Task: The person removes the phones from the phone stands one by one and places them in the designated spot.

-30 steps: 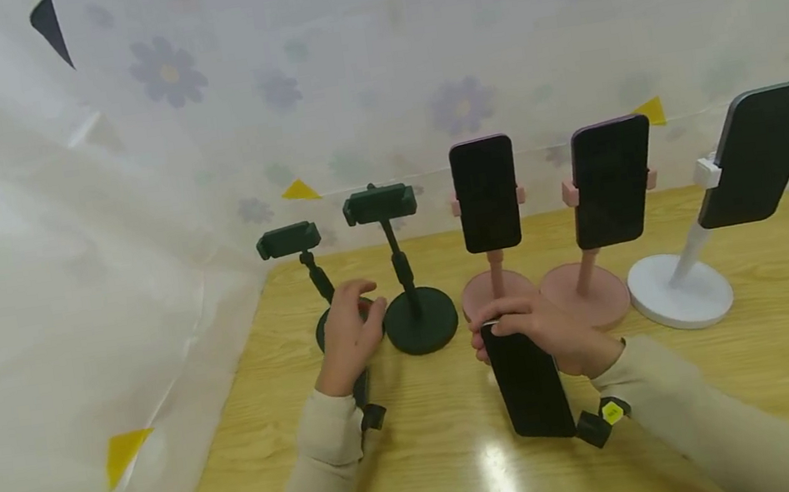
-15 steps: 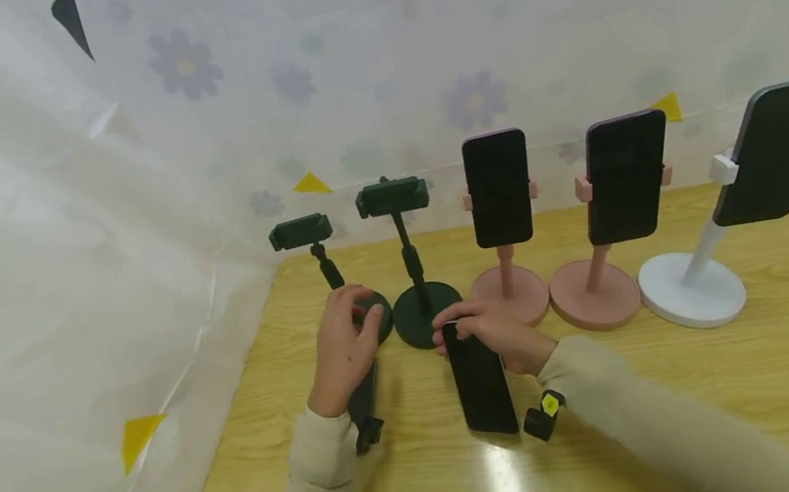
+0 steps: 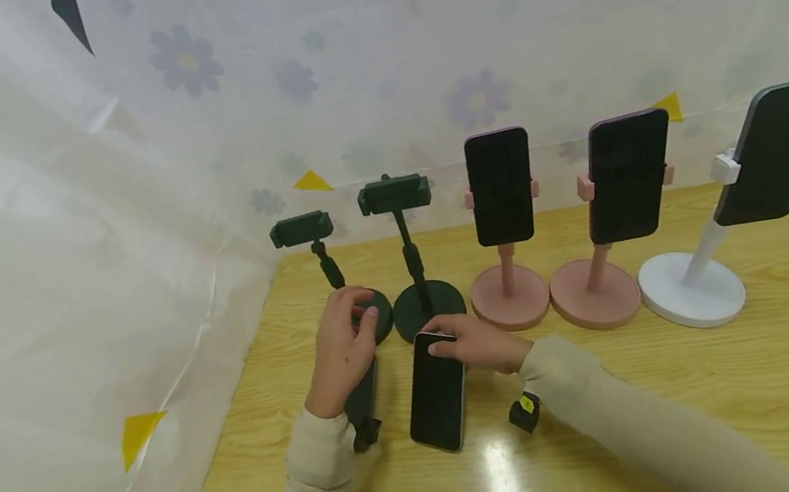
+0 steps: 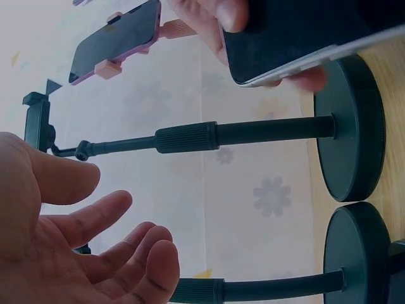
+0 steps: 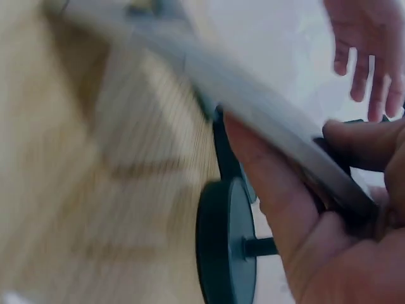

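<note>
My right hand (image 3: 479, 342) grips a black-screened smartphone (image 3: 436, 391) by its far end, thumb on the screen and fingers beneath. The right wrist view shows the phone's pale edge (image 5: 253, 104) slanting over the table. My left hand (image 3: 343, 346) holds nothing; its fingers are loosely bent, as the left wrist view shows (image 4: 95, 234). It hovers before the left dark green phone stand (image 3: 301, 230), partly hiding that stand's base. Under the left wrist lies another dark phone (image 3: 363, 397). A second green stand (image 3: 395, 195) stands just beyond the held phone, its clamp holding nothing.
Two pink stands (image 3: 510, 297) to the right hold upright phones (image 3: 501, 187). A white stand (image 3: 692, 290) at the far right holds a tilted phone (image 3: 782, 149). The wooden table (image 3: 581, 438) ends at a flower-patterned plastic sheet (image 3: 368, 56) behind and at the left.
My right hand has carried the phone leftward, from in front of the first pink stand to in front of the second green stand. The left hand stays nearly where it was; the view shifted slightly.
</note>
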Demonstrator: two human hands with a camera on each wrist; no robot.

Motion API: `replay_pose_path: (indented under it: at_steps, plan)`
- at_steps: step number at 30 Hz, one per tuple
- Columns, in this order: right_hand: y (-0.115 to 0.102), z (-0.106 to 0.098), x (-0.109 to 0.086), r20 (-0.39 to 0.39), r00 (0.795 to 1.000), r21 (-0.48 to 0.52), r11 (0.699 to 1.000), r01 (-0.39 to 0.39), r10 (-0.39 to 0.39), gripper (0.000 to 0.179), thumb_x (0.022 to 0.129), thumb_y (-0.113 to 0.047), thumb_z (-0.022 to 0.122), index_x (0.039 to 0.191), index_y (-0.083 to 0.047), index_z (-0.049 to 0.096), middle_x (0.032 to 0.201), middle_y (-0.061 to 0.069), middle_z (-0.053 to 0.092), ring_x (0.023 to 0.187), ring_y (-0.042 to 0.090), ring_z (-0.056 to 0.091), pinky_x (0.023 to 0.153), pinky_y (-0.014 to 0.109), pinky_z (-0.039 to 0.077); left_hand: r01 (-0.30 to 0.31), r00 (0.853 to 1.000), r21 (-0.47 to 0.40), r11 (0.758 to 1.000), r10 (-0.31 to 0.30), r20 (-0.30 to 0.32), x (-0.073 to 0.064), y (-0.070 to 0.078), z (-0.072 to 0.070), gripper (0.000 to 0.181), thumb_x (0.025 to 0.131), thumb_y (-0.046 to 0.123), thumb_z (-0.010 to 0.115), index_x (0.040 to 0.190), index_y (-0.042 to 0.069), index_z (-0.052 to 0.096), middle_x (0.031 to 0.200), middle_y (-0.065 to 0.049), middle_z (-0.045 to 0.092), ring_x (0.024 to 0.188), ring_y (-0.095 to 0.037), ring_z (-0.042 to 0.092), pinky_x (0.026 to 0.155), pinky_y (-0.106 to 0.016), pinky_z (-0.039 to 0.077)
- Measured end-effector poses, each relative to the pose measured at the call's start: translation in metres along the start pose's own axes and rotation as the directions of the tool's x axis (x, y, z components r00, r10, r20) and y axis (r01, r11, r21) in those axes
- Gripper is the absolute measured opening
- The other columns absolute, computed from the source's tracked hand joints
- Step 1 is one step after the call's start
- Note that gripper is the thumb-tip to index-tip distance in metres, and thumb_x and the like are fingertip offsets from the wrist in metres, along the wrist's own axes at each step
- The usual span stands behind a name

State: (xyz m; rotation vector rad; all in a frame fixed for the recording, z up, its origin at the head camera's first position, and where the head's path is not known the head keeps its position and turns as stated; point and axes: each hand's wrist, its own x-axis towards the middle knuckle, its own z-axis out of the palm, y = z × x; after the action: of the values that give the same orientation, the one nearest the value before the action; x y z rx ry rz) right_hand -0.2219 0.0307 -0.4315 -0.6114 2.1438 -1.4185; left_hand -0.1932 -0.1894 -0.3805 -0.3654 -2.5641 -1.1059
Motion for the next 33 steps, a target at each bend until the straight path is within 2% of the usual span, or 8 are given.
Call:
replay_pose_path:
  at_steps: [3,5,8,9,12,16,24,33]
  plan:
    - [0.001,-0.001,0.003,0.008,1.0,-0.107,0.994,-0.009,0.01,0.041,0.102,-0.025,0.056,0.139,-0.008,0.054,0.141,0.019,0.056,0.086,0.023,0.071,0.072,0.042,0.059,0.005,1.0,0.007,1.0,-0.005,0.009,-0.001,-0.002,0.0,0.023,0.102,0.015,0.053,0.121,0.006,0.062,0.131,-0.013,0.056,0.098,-0.025,0.059,0.076,-0.037,0.049]
    - [0.002,-0.001,0.005,0.015,1.0,-0.152,0.988,-0.021,0.024,0.044,0.102,-0.026,0.057,0.142,-0.009,0.052,0.135,0.017,0.061,0.059,0.018,0.064,0.058,0.036,0.056,0.011,1.0,0.011,1.0,-0.011,0.021,-0.002,-0.003,0.0,0.023,0.102,0.016,0.054,0.121,0.006,0.062,0.132,-0.013,0.055,0.099,-0.025,0.058,0.076,-0.036,0.049]
    - [0.006,0.0,0.008,-0.012,0.999,-0.247,0.968,-0.034,0.032,0.044,0.101,-0.026,0.059,0.142,-0.011,0.054,0.119,0.012,0.07,0.045,0.017,0.053,0.055,0.032,0.051,0.019,0.999,0.013,1.0,-0.019,0.036,-0.002,-0.005,0.0,0.024,0.102,0.016,0.054,0.121,0.006,0.062,0.132,-0.013,0.055,0.1,-0.026,0.057,0.078,-0.037,0.049]
    - [0.008,0.001,0.009,-0.022,0.999,-0.266,0.963,-0.04,0.036,0.044,0.1,-0.025,0.061,0.141,-0.012,0.055,0.114,0.011,0.071,0.046,0.019,0.054,0.056,0.032,0.051,0.019,0.999,0.012,1.0,-0.02,0.039,-0.002,-0.005,0.0,0.024,0.101,0.016,0.054,0.122,0.006,0.062,0.132,-0.013,0.055,0.101,-0.027,0.057,0.078,-0.037,0.05]
    - [0.012,0.003,0.012,-0.039,0.999,-0.329,0.943,-0.041,0.029,0.046,0.096,-0.02,0.065,0.14,-0.009,0.055,0.118,0.012,0.07,0.077,0.024,0.069,0.074,0.038,0.056,0.009,0.999,0.012,1.0,-0.009,0.044,-0.002,-0.006,0.0,0.024,0.101,0.017,0.054,0.122,0.006,0.061,0.131,-0.014,0.056,0.103,-0.03,0.058,0.079,-0.039,0.05]
    - [0.016,0.005,0.013,-0.034,0.999,-0.382,0.923,-0.04,0.029,0.054,0.09,-0.01,0.07,0.141,-0.006,0.052,0.133,0.017,0.062,0.116,0.028,0.061,0.097,0.045,0.05,-0.011,0.999,0.004,1.0,0.01,0.053,-0.002,-0.007,0.0,0.024,0.101,0.017,0.055,0.121,0.005,0.061,0.13,-0.014,0.056,0.105,-0.035,0.059,0.08,-0.041,0.051]
    - [0.017,0.008,0.013,-0.077,0.996,-0.424,0.903,-0.063,0.033,0.049,0.086,-0.01,0.073,0.133,-0.005,0.058,0.135,0.017,0.06,0.126,0.033,0.057,0.104,0.049,0.046,0.009,0.996,0.026,1.0,-0.011,0.085,-0.004,-0.011,0.002,0.023,0.102,0.019,0.055,0.121,0.008,0.062,0.13,-0.011,0.057,0.104,-0.031,0.059,0.08,-0.04,0.05]
    - [0.01,0.016,0.017,-0.164,0.982,-0.462,0.872,-0.163,0.097,0.043,0.085,-0.016,0.075,0.126,-0.009,0.063,0.123,0.011,0.068,0.1,0.021,0.065,0.087,0.04,0.053,0.067,0.986,0.05,0.996,-0.074,0.152,-0.006,-0.014,0.005,0.022,0.102,0.022,0.056,0.119,0.01,0.063,0.13,-0.011,0.057,0.108,-0.034,0.06,0.084,-0.043,0.051]
